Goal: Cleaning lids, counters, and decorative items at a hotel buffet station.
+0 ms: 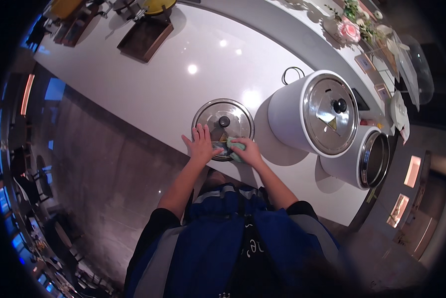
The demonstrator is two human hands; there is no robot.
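Note:
A round glass lid (241,118) with a metal rim and a black knob (224,121) lies on the white counter in front of me. My left hand (201,146) rests on the lid's left side with its fingers spread. In my right hand (249,152) is a light green cloth (236,148), pressed to the lid's lower right part. A yellow warning sticker shows near the knob. Right of the lid stands a tall white pot (288,115) covered by a similar glass lid (321,126). Beside it is a smaller white pot (344,164) with a steel rim and no lid.
The white counter (133,93) ends in a long edge on my left, above a dark floor (96,178). A brown wooden tray (145,39) sits at the far left. A black cable loop (293,74) lies behind the tall pot. Pink flowers (348,30) stand on a back ledge.

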